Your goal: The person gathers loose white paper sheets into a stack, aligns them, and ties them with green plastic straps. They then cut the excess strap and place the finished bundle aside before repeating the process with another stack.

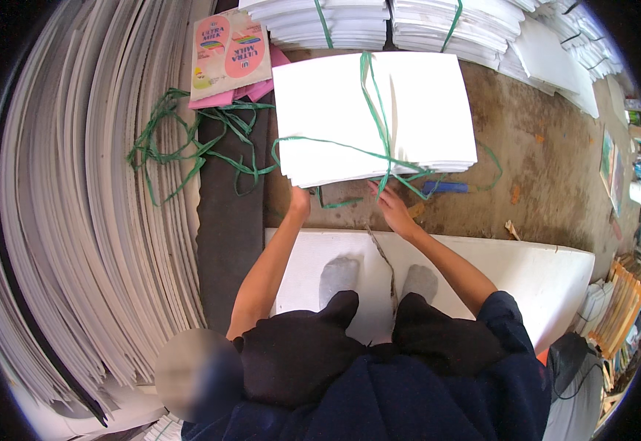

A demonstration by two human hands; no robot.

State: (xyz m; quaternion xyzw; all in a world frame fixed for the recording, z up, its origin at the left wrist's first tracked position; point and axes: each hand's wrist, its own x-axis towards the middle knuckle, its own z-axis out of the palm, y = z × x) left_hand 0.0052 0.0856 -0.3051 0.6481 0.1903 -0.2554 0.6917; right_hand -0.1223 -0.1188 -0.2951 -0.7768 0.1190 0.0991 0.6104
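Green fibrous twine crosses the rectangular white stack. Left hand: grip hidden. Right hand: fingers loosely extended, hold indeterminate.

Stained floor: white board, dark strip, green twine, tied stacks.

My outer covering comprises a dark navy-blue, short-sleeved fabric shirt, loose black fabric trousers and a pair of grey fabric socks. My fingers and slender forearms are uncovered.
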